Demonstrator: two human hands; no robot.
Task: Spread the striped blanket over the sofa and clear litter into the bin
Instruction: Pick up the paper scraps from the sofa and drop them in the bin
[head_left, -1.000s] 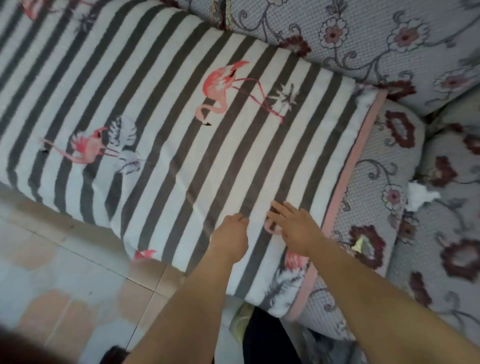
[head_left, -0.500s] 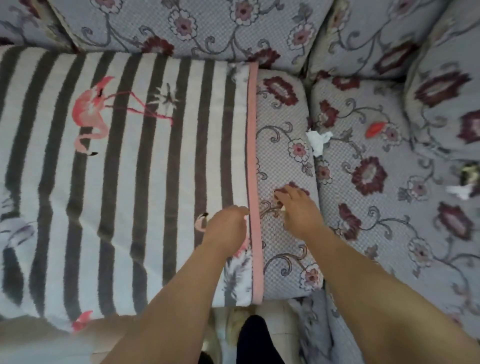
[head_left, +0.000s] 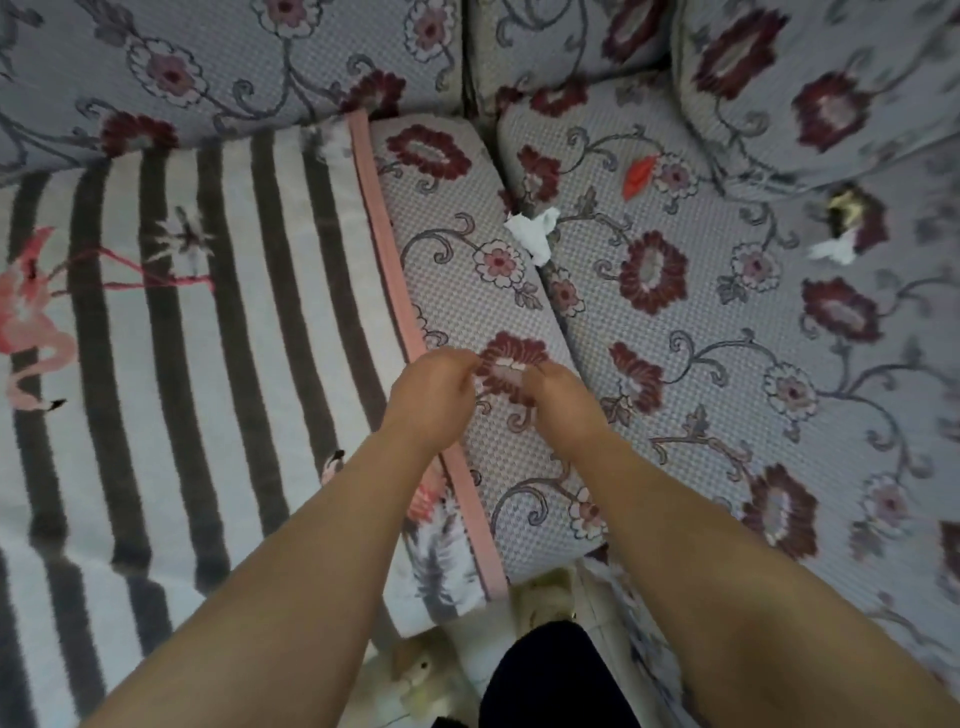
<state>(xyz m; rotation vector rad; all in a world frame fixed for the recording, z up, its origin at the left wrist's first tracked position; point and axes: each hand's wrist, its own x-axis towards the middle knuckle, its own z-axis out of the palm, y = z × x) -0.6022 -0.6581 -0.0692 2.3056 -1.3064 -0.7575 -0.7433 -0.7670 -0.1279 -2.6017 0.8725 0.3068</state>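
Striped blanket (head_left: 171, 338): lies flat over the left seat of the sofa (head_left: 727, 364), pink hem ending partway across the middle cushion; the floral cover to the right of the hem is bare.

Litter in view: crumpled white tissue (head_left: 535, 234) at the seam between cushions; red scrap (head_left: 638, 174) beyond it; second white scrap (head_left: 834, 250) and a yellowish wrapper (head_left: 844, 208) far right. No bin in view.

Your left hand (head_left: 431, 395) has fingers curled, hovering just over the hem. Your right hand (head_left: 563, 402) is curled too, just beside it over a red flower. Blur hides the fingertips, so I cannot tell whether either pinches anything. The blanket is under your left wrist; the tissue is well ahead of both hands, up and to the right.

Risks, as I judge them:
- Tugging the hem rightward would drag cloth over the tissue and bury it.
- A loose pinch may tear the tissue or push it into the seam.
- Your forearm brushing the hem may rumple the spread part.
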